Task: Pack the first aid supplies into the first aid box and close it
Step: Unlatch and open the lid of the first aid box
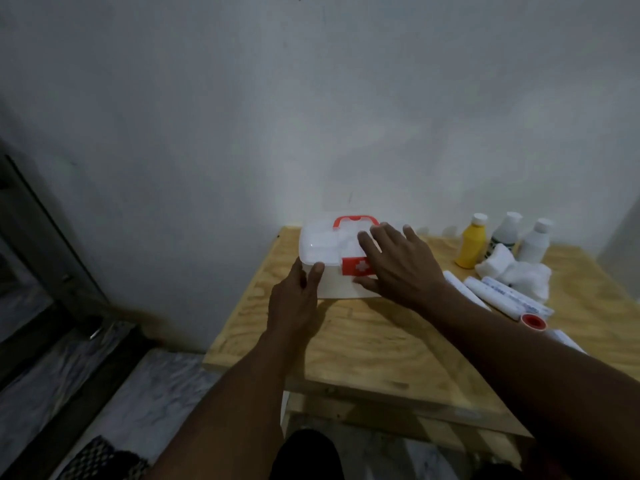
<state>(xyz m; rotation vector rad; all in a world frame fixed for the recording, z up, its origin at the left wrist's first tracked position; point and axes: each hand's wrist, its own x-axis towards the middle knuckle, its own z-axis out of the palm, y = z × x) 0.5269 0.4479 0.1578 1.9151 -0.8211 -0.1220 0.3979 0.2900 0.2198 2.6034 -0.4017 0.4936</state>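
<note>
A white first aid box (323, 252) with a red handle and a red cross latch stands shut at the back left of the wooden table (363, 341). My left hand (294, 299) rests against the box's front left corner, thumb on its edge. My right hand (398, 268) lies spread over the front of the box, covering part of the latch. To the right lie the supplies: a yellow bottle (471, 242), two white bottles (505, 233) (536, 241), a cotton wad (512, 271), wrapped bandage rolls (498, 296) and a red-cored tape roll (533, 322).
A white wall stands right behind the table. The table's left edge drops to a marble floor (138, 403), with a dark door frame (41, 237) at far left. A wooden shelf rail (381, 410) shows below the table's front edge.
</note>
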